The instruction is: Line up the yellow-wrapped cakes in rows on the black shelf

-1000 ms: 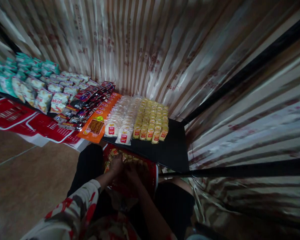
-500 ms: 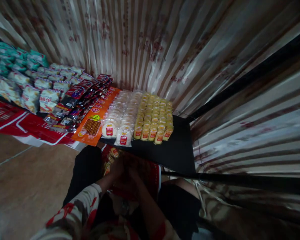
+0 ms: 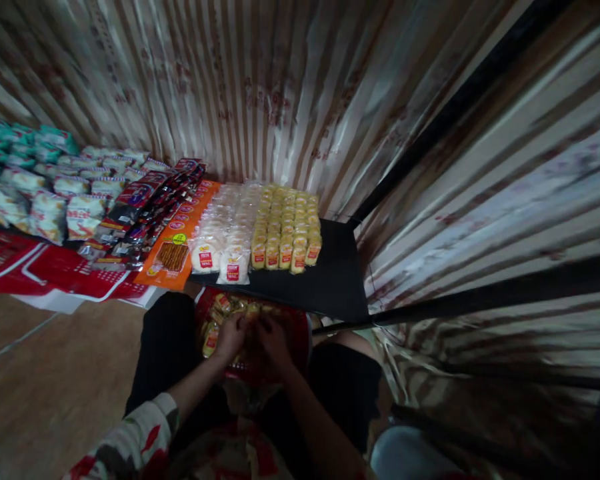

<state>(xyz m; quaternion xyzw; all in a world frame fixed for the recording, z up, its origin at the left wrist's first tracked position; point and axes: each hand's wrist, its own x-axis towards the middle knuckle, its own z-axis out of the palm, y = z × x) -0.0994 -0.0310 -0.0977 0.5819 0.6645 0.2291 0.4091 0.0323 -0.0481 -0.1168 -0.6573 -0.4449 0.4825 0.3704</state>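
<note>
My left hand (image 3: 231,335) and my right hand (image 3: 274,339) are close together over a red bag (image 3: 303,347) between my knees. The fingers of both are curled in. Whatever they hold is too dark and small to make out. Small yellow wrapped snack packets (image 3: 211,338) with red labels lie in the bag, mostly to the left of my left hand and just beyond my fingertips. On the black table (image 3: 337,273) above the bag stand neat rows of similar yellow packets (image 3: 286,230).
Left of the yellow rows are white round packaged snacks (image 3: 235,260), an orange pack of sticks (image 3: 173,257), dark red packets (image 3: 140,200), white bags (image 3: 85,217) and green bags (image 3: 15,143). Behind hangs a striped sheet (image 3: 220,87). A black bar (image 3: 430,313) runs along the right.
The view has shifted, so the table goods sit further left. My hands have risen slightly within the bag and stand a little further apart, showing more of the yellow packets.
</note>
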